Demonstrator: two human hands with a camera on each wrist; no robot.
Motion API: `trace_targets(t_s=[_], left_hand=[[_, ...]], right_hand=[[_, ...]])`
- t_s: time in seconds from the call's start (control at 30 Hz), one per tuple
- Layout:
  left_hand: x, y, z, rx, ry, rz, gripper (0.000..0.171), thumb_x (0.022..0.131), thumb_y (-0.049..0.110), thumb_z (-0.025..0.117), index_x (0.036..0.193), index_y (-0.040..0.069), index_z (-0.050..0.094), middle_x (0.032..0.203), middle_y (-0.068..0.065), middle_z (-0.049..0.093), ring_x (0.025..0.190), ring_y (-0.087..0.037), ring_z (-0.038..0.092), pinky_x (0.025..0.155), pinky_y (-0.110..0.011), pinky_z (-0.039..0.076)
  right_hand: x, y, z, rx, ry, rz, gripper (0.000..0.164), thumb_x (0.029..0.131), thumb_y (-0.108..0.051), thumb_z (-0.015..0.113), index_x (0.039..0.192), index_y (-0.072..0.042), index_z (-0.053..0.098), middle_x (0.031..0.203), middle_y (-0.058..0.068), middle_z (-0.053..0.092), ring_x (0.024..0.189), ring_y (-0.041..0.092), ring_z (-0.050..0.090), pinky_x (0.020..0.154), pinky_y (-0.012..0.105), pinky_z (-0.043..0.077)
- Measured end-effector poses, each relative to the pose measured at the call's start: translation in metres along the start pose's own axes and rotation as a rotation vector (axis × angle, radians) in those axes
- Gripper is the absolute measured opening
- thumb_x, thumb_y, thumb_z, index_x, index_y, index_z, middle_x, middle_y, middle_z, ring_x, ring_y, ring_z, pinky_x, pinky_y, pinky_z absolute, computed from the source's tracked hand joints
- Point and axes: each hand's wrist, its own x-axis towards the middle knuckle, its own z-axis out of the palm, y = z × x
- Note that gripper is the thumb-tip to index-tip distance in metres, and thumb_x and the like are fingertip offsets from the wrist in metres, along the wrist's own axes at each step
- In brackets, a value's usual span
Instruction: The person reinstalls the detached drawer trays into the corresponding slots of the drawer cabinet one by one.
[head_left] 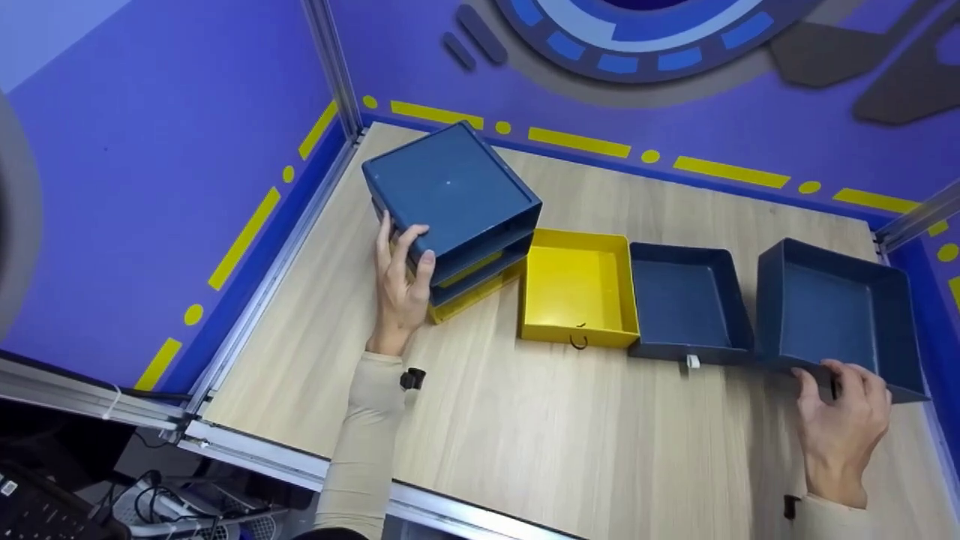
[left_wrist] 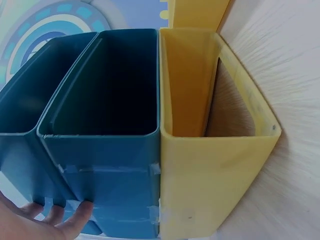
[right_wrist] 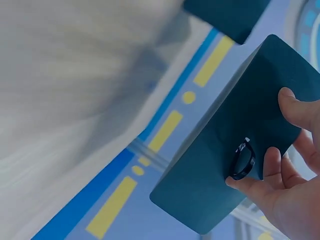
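Note:
A three-tier drawer cabinet [head_left: 450, 187], dark blue above with a yellow bottom tier [left_wrist: 215, 185], stands at the table's left with its slots open and no drawers inside. My left hand [head_left: 403, 289] rests against its left side, fingers up at the top edge; in the left wrist view the fingertips [left_wrist: 82, 207] touch the blue side wall. On the far right my right hand [head_left: 844, 424] grips a dark blue drawer [head_left: 825, 311] by its front end. The right wrist view shows that drawer's front face with a black loop handle [right_wrist: 254, 161] under the fingers.
Between the cabinet and the held drawer sit a yellow drawer [head_left: 574, 277] with a dark loop handle and a dark blue drawer [head_left: 682, 304] with a white tab [head_left: 692, 361]. Purple panels [head_left: 195, 112] wall the table at the back and sides.

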Motion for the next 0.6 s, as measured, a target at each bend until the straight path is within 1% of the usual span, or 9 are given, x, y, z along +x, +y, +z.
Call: trace_targets(t_s=[0.03,0.13,0.2,0.27,0.3,0.37,0.47,0.53,0.6], left_hand=[[0.0,0.0,-0.002,0.007,-0.008,-0.009,0.051,0.107,0.057,0.049,0.138,0.02,0.066,0.175,-0.021,0.021,0.163,-0.041,0.021,0.127,-0.067,0.021],[0.001,0.001,-0.006,0.013,-0.04,-0.036,0.048,0.107,0.054,0.05,0.138,0.021,0.066,0.176,-0.019,0.02,0.164,-0.04,0.02,0.126,-0.068,0.022],[0.002,0.002,-0.009,0.013,-0.061,-0.046,0.044,0.106,0.049,0.051,0.138,0.021,0.066,0.176,-0.019,0.02,0.164,-0.04,0.02,0.125,-0.069,0.023],[0.003,0.003,-0.011,0.008,-0.067,-0.048,0.043,0.108,0.048,0.048,0.137,0.021,0.066,0.176,-0.02,0.02,0.163,-0.04,0.021,0.125,-0.069,0.024],[0.003,0.003,-0.012,0.006,-0.068,-0.045,0.044,0.109,0.048,0.047,0.137,0.02,0.067,0.175,-0.02,0.021,0.163,-0.04,0.021,0.125,-0.068,0.024],[0.004,0.003,-0.013,0.002,-0.068,-0.036,0.045,0.111,0.048,0.044,0.136,0.019,0.067,0.174,-0.021,0.022,0.163,-0.04,0.021,0.126,-0.067,0.024],[0.004,0.002,-0.013,0.001,-0.061,-0.018,0.045,0.112,0.046,0.043,0.136,0.017,0.068,0.173,-0.023,0.023,0.163,-0.04,0.021,0.127,-0.066,0.023],[0.005,0.002,-0.013,-0.002,-0.059,-0.01,0.042,0.112,0.042,0.044,0.136,0.016,0.067,0.172,-0.024,0.023,0.163,-0.041,0.021,0.126,-0.066,0.024],[0.005,0.002,-0.012,-0.002,-0.057,-0.004,0.044,0.112,0.043,0.043,0.136,0.016,0.067,0.172,-0.025,0.023,0.163,-0.041,0.021,0.127,-0.066,0.024]], right_hand=[[0.0,-0.004,0.0,0.01,-0.001,-0.008,0.029,0.085,0.003,0.086,0.108,0.015,0.071,0.109,0.036,0.064,0.103,0.051,0.058,0.097,0.036,0.042],[-0.001,-0.018,0.002,0.042,-0.004,-0.026,0.028,0.085,0.003,0.086,0.107,0.014,0.072,0.109,0.035,0.065,0.103,0.049,0.059,0.097,0.024,0.036],[-0.002,-0.028,0.004,0.07,-0.009,-0.051,0.028,0.085,0.004,0.086,0.107,0.014,0.072,0.109,0.035,0.065,0.103,0.05,0.059,0.097,0.019,0.034],[-0.004,-0.04,0.007,0.104,-0.012,-0.07,0.028,0.083,0.007,0.087,0.106,0.013,0.073,0.108,0.035,0.066,0.103,0.05,0.059,0.099,0.014,0.033],[-0.005,-0.046,0.008,0.118,-0.015,-0.086,0.028,0.082,0.008,0.087,0.105,0.013,0.072,0.108,0.034,0.066,0.103,0.05,0.059,0.099,0.009,0.031],[-0.007,-0.058,0.012,0.154,-0.017,-0.128,0.029,0.079,0.012,0.087,0.104,0.014,0.072,0.107,0.035,0.065,0.1,0.05,0.06,0.1,0.004,0.029],[-0.011,-0.077,0.017,0.198,-0.027,-0.184,0.033,0.073,0.019,0.087,0.102,0.015,0.072,0.105,0.035,0.065,0.096,0.048,0.06,0.101,0.002,0.03],[-0.014,-0.089,0.021,0.221,-0.042,-0.221,0.035,0.072,0.02,0.087,0.102,0.014,0.072,0.105,0.034,0.065,0.095,0.046,0.061,0.101,0.002,0.031],[-0.018,-0.1,0.024,0.245,-0.062,-0.239,0.035,0.071,0.02,0.088,0.102,0.013,0.073,0.106,0.032,0.066,0.095,0.041,0.061,0.101,0.003,0.034]])
